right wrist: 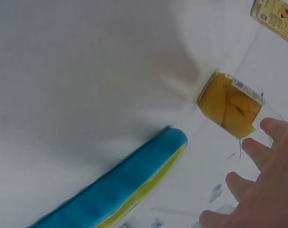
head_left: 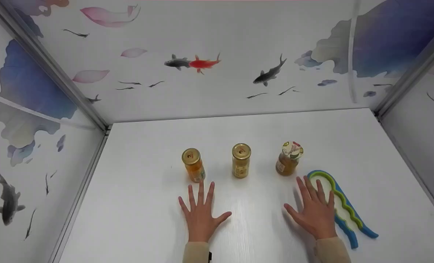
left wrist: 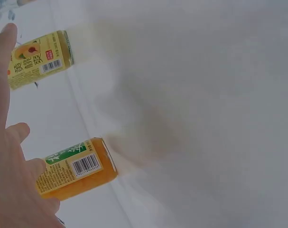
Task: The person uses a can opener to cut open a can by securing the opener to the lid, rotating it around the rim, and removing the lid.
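Observation:
My left hand (head_left: 201,218) is spread out palm down, fingers straight, holding nothing. Its middle fingertip overlaps the base of a jar of orange juice-coloured contents (head_left: 195,168) with a gold lid; the left wrist view shows that jar's barcode label (left wrist: 87,165). To its right stands a yellow-labelled jar (head_left: 241,164), also gold-lidded. My right hand (head_left: 316,215) is likewise spread and holds nothing. It partly covers a blue and green wavy jar opener (head_left: 344,204) lying on the table. Just beyond its fingertips is a wider jar of yellow fruit (head_left: 287,163) with a patterned lid.
The three upright jars form a row across the middle of the white table (head_left: 140,204). Panels painted with fish and leaves enclose it at the back (head_left: 231,95), left and right, joined by metal corner posts (head_left: 417,69).

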### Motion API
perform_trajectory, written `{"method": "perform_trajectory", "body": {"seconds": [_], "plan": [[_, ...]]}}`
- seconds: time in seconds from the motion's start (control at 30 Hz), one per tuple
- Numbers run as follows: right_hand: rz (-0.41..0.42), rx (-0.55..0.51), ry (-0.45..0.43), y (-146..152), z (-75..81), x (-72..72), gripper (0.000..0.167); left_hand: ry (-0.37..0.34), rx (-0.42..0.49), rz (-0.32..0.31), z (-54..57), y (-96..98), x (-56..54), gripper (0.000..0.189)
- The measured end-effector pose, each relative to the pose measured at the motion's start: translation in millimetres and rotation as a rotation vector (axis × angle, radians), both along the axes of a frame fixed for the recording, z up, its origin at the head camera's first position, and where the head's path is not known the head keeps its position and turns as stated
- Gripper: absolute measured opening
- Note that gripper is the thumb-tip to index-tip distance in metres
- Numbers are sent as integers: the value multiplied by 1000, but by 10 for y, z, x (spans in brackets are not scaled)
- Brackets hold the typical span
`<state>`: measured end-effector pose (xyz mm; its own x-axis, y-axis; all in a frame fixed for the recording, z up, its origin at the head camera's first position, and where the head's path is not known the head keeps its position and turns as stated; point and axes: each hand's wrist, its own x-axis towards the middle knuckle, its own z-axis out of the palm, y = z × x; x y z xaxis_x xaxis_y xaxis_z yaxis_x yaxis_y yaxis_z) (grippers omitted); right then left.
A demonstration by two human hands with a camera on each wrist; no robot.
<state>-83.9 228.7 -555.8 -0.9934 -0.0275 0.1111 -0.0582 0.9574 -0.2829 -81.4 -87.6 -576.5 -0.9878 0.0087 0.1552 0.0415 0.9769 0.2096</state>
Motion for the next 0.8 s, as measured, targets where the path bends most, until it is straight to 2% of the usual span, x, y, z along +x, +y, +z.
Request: {"method": "perform_trajectory", "body": {"seconds": [0.17,0.37,0.57,0.67,0.8], "plan": [[-61,18,-43,243,-13,36,90,0,79,25,-16,-82,-31,108],[-131,-74,-198,590,-49,104,99,-51,231,58,-68,-151,-69,110],[-254,-113,-315,830,-106,130,108,-10,260,96,-89,-241,-114,112],[-269,-105,-327,912,-135,117,109,8,290,119,-75,-308,-158,111],[-244,-108,-346,1022,-133,92,107,21,373,147,-50,-374,-259,107]]}}
